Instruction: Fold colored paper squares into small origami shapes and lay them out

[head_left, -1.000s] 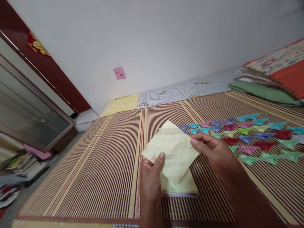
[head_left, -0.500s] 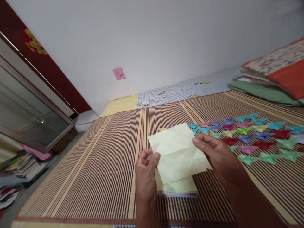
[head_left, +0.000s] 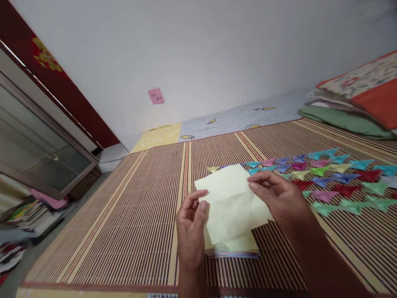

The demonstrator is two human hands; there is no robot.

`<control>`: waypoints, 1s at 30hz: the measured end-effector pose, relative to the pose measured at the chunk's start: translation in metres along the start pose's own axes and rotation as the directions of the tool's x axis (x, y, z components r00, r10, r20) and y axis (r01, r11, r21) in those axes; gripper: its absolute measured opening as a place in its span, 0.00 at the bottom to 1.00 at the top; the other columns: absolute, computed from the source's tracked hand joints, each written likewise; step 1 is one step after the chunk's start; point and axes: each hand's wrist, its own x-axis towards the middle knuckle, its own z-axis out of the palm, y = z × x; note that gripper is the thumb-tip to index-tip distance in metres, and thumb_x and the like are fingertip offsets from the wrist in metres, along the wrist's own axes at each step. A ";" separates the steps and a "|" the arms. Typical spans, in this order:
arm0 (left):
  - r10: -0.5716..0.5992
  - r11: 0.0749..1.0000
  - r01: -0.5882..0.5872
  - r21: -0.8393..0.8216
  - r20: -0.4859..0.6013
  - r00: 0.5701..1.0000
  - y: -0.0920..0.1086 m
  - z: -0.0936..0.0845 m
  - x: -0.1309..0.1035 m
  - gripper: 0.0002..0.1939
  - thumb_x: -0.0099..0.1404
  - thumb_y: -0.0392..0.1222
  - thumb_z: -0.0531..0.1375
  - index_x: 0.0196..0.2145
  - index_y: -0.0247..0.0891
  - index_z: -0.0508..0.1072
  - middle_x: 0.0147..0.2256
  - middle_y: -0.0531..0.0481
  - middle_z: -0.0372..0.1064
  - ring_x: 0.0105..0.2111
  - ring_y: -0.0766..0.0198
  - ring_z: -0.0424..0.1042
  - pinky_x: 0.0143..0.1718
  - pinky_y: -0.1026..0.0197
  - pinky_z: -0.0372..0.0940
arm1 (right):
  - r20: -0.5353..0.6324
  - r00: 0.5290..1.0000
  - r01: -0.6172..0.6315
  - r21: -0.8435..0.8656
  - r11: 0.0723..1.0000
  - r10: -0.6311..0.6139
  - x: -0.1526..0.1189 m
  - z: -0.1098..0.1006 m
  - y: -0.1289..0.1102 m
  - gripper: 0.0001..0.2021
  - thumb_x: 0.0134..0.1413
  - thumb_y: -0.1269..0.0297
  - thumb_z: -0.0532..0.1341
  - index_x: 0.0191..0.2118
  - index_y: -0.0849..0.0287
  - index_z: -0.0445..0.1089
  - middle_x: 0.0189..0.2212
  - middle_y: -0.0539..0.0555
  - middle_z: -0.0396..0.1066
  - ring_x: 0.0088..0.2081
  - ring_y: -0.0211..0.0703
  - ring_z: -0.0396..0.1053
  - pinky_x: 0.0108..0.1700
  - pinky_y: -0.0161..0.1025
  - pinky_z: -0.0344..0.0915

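A pale yellow square sheet of paper [head_left: 231, 207], with faint creases, is tilted in front of me. My right hand [head_left: 279, 198] pinches its right edge between thumb and fingers. At the left edge is my left hand [head_left: 192, 223], its index finger and thumb apart and lying against the sheet's border; the other fingers curl. Beneath the sheet, a stack of coloured paper [head_left: 232, 253] with a yellow top rests on the striped mat [head_left: 149, 215]. Part of that stack is hidden by the sheet.
Rows of small folded paper shapes [head_left: 322, 193] in several colours lie on the right of the mat. Cushions [head_left: 344, 120] are piled at the far right. A pink note [head_left: 156, 96] is stuck on the wall. Books [head_left: 31, 215] lie low on the left.
My left index finger has come forward over the sheet's edge, away from the thumb. The sheet has dropped slightly, and my right fingers have shifted a little left along with it.
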 end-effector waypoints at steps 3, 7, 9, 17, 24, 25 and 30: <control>-0.040 0.999 0.040 0.025 0.001 0.999 -0.001 0.000 0.003 0.17 0.57 0.41 0.74 0.45 0.41 0.80 0.42 0.46 0.79 0.42 0.59 0.76 0.41 0.63 0.70 | 0.061 0.998 0.007 -0.026 1.000 -0.005 -0.005 0.002 -0.004 0.08 0.55 0.58 0.70 0.39 0.53 0.77 0.36 0.55 0.78 0.36 0.47 0.76 0.34 0.39 0.72; 0.022 0.993 -0.015 0.117 -0.059 0.998 -0.002 -0.002 0.003 0.12 0.57 0.42 0.73 0.40 0.39 0.82 0.38 0.47 0.79 0.38 0.60 0.76 0.37 0.64 0.71 | 0.114 0.987 0.124 -0.075 0.989 -0.115 -0.007 0.002 -0.007 0.10 0.51 0.62 0.72 0.41 0.52 0.79 0.38 0.54 0.78 0.40 0.46 0.76 0.39 0.39 0.72; 0.058 0.985 -0.045 0.165 -0.079 0.995 -0.002 -0.003 0.002 0.08 0.59 0.42 0.73 0.35 0.37 0.82 0.34 0.48 0.78 0.36 0.61 0.75 0.37 0.64 0.70 | 0.139 0.967 0.237 -0.196 0.952 -0.212 -0.006 0.000 -0.007 0.06 0.53 0.63 0.70 0.38 0.53 0.79 0.36 0.54 0.78 0.38 0.46 0.75 0.39 0.40 0.71; 0.011 0.992 -0.004 0.125 -0.061 0.998 0.001 -0.003 0.002 0.17 0.55 0.41 0.74 0.43 0.39 0.81 0.39 0.46 0.80 0.38 0.58 0.77 0.38 0.61 0.72 | 0.181 0.918 0.395 -0.385 0.834 -0.352 -0.004 -0.001 -0.011 0.03 0.60 0.64 0.65 0.35 0.52 0.75 0.33 0.53 0.76 0.36 0.47 0.73 0.40 0.44 0.70; 0.242 0.930 -0.215 0.299 -0.055 0.969 0.002 -0.003 0.004 0.06 0.60 0.41 0.71 0.27 0.39 0.82 0.47 0.43 0.73 0.51 0.53 0.72 0.51 0.58 0.67 | 0.167 0.879 0.475 -0.401 0.783 -0.447 -0.002 -0.001 -0.010 0.05 0.61 0.63 0.65 0.33 0.52 0.75 0.44 0.56 0.74 0.49 0.53 0.72 0.53 0.51 0.67; 0.230 0.931 -0.205 0.301 -0.050 0.972 0.002 -0.004 0.004 0.08 0.61 0.42 0.71 0.26 0.39 0.81 0.48 0.43 0.73 0.51 0.53 0.71 0.51 0.59 0.66 | 0.158 0.893 0.449 -0.380 0.809 -0.422 -0.002 -0.001 -0.009 0.05 0.61 0.62 0.65 0.33 0.53 0.74 0.44 0.56 0.75 0.49 0.53 0.72 0.53 0.51 0.67; -0.050 0.988 0.044 0.147 0.036 0.998 0.000 -0.008 0.002 0.15 0.64 0.51 0.68 0.29 0.37 0.75 0.24 0.54 0.67 0.25 0.67 0.64 0.27 0.67 0.60 | 0.069 0.990 0.137 -0.225 0.965 -0.124 -0.006 0.002 -0.009 0.08 0.59 0.57 0.66 0.32 0.54 0.72 0.25 0.50 0.71 0.27 0.41 0.68 0.29 0.37 0.65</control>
